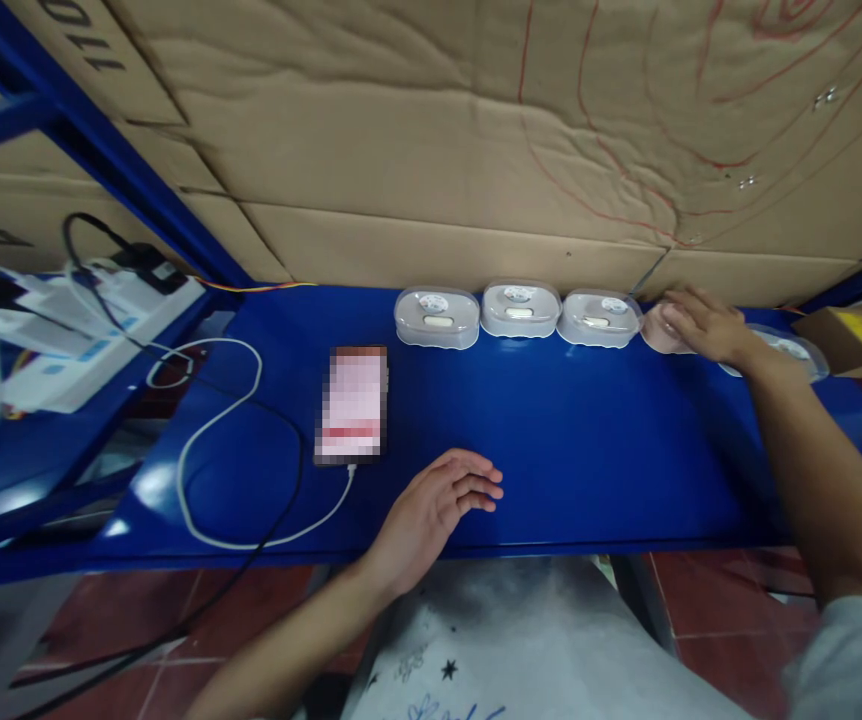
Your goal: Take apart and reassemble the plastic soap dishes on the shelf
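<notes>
Along the back of the blue table stands a row of oval plastic boxes with clear lids: a left box (pixel 437 322), a second box (pixel 521 312) and a third box (pixel 600 322). My right hand (pixel 708 325) is at a pinkish box (pixel 660 332) right of these, its fingers over the top and around it, somewhat blurred. Beyond my right wrist another clear-lidded box (pixel 806 352) is partly hidden by the forearm. Near the front edge my left hand (pixel 442 500) hovers with loosely bent, parted fingers and holds nothing.
A phone (pixel 352 405) lies left of the boxes, with a white cable (pixel 183 470) plugged in and looping over the blue table (pixel 551 440). Far left is a white power strip (pixel 93 350) with several plugs. Cardboard (pixel 401 130) walls the back; an open carton (pixel 858 340) stands right.
</notes>
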Motion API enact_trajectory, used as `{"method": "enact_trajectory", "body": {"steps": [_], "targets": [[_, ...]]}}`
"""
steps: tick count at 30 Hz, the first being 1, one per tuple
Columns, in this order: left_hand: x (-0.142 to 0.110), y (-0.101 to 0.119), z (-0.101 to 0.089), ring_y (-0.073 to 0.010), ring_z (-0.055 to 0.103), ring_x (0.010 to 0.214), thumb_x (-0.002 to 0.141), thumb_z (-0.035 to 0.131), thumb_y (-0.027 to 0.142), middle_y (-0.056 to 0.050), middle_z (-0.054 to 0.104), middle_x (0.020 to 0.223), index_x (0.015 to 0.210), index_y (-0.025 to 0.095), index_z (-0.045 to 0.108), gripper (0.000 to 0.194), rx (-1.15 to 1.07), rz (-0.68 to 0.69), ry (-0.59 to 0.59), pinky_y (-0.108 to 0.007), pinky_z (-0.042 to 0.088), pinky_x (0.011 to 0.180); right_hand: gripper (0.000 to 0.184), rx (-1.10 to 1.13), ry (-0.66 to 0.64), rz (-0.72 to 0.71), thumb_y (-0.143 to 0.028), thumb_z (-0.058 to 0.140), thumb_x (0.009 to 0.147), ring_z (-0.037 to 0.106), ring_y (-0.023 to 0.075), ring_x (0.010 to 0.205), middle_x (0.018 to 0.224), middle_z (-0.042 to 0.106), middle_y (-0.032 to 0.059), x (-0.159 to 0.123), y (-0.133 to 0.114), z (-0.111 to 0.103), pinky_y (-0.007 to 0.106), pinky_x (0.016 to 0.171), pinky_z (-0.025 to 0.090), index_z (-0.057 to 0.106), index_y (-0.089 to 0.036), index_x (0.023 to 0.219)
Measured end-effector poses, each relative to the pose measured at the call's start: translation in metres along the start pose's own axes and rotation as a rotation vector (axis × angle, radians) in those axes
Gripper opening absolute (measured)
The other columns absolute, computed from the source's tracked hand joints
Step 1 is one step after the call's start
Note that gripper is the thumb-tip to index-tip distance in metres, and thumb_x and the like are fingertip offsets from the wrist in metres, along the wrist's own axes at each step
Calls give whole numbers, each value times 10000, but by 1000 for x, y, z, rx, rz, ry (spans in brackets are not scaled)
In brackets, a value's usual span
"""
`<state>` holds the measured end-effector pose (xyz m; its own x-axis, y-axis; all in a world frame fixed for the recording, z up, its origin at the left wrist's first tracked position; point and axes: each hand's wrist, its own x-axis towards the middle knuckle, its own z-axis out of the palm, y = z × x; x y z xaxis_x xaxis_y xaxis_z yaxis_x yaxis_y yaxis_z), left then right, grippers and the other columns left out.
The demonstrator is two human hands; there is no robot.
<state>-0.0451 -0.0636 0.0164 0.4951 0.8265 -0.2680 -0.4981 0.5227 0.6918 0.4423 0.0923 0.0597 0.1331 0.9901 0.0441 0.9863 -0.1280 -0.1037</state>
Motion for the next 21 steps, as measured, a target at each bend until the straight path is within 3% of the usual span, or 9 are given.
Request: {"method": "enact_trajectory", "body": {"steps": [4,7,10,13,17,21], "targets": [[0,-1,-1,-231,719,937,985,688,406,-120,769,1031,1022,136,767,284,0,-4,-6,-325,557,831,861,-61,-88,47,-739,305,1035,233,430,1628,1770,268,217,-23,-11,2,673,1252,166,322,-186,1695],[0,-2,-3,-226,722,938,989,691,414,-118,771,1024,1023,135,766,292,1,-2,-12,-321,559,836,1057,-109,-173,81,-819,523,922,134,490,1646,1800,135,228,-53,-25,0,706,1257,136,209,-209,1727],[0,-5,-5,-221,724,941,999,679,406,-115,772,1021,1028,139,768,283,0,-2,-22,-318,563,836,1203,-195,-277,57,-772,702,835,108,500,1649,1813,75,211,-86,-42,-2,675,1270,166,109,-244,1738],[1,-6,-7,-217,726,945,1006,672,392,-112,772,1023,1030,142,771,270,8,3,-31,-311,565,835,1146,-231,-275,-101,-729,714,857,179,491,1632,1816,128,173,-112,-65,-1,643,1247,252,122,-292,1735],[0,-6,-6,-208,725,955,1017,665,359,-105,772,1033,1041,148,779,242,38,23,-40,-302,564,840,1031,-166,-126,-417,-749,646,918,333,492,1565,1778,264,188,-132,-111,6,654,1193,337,195,-291,1725],[-1,-9,-5,-208,716,990,1032,654,358,-96,766,1050,1073,163,793,243,113,80,-62,-301,561,848,1060,-53,-3,-591,-754,644,924,357,496,1568,1780,218,235,-144,-166,19,676,1168,380,161,-266,1731]]}}
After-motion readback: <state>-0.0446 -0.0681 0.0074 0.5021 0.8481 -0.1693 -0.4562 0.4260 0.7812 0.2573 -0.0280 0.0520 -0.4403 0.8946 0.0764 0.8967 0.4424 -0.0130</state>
